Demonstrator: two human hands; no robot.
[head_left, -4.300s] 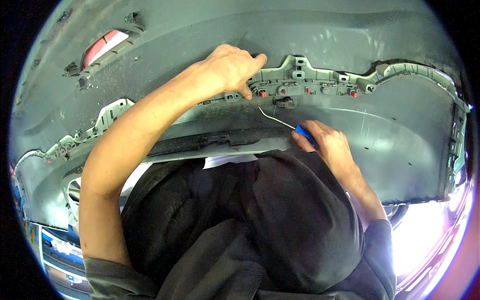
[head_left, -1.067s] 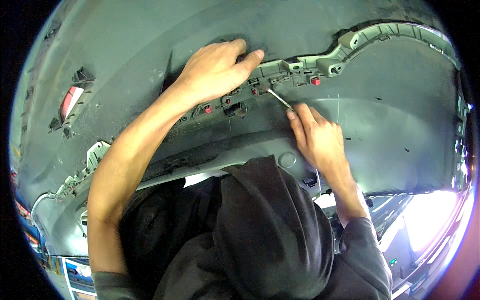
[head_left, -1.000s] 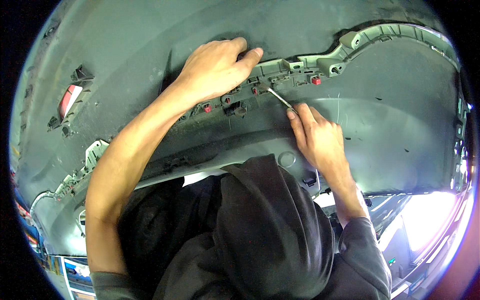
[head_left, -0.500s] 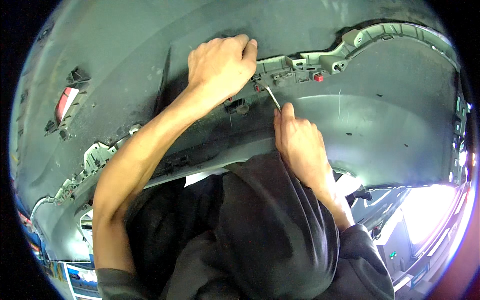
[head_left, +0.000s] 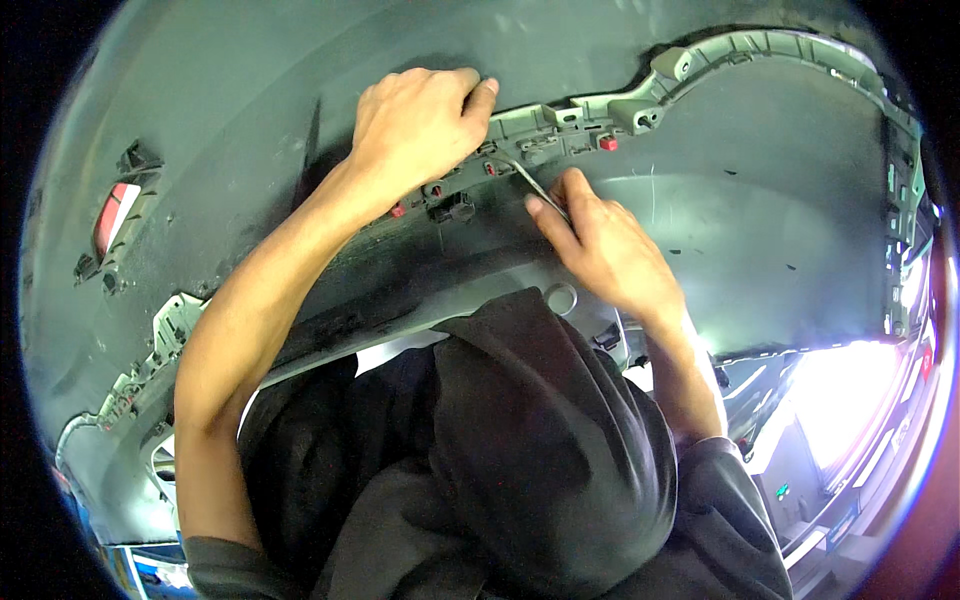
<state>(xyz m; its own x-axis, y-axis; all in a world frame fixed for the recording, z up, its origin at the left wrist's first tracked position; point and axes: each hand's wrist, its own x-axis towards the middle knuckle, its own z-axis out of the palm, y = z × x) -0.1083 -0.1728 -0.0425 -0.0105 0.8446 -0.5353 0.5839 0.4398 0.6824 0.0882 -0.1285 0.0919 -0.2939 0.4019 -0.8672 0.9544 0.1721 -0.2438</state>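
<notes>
A large dark grey car bumper cover (head_left: 760, 250), its inner side showing, fills the view above my arms. A lighter grey bracket strip (head_left: 520, 122) runs across it. My left hand (head_left: 420, 125) is closed over the strip's left part; its curled fingertips are hidden. In my right hand (head_left: 605, 235) is a slim metal pry tool (head_left: 535, 185), with its handle hidden in the grip. The tool's tip reaches up to the underside of the strip, just right of my left hand. Small red clips (head_left: 608, 144) sit along the strip.
A black plastic part (head_left: 452, 207) is fixed below my left wrist. At far left is a red and white reflector (head_left: 116, 220). Dark cloth (head_left: 550, 440) covers the lower middle. Bright light comes from the lower right.
The bumper and both hands sit further left in the picture. My right hand has turned, with its thumb now stretched along the tool. The tool's tip stays near the strip.
</notes>
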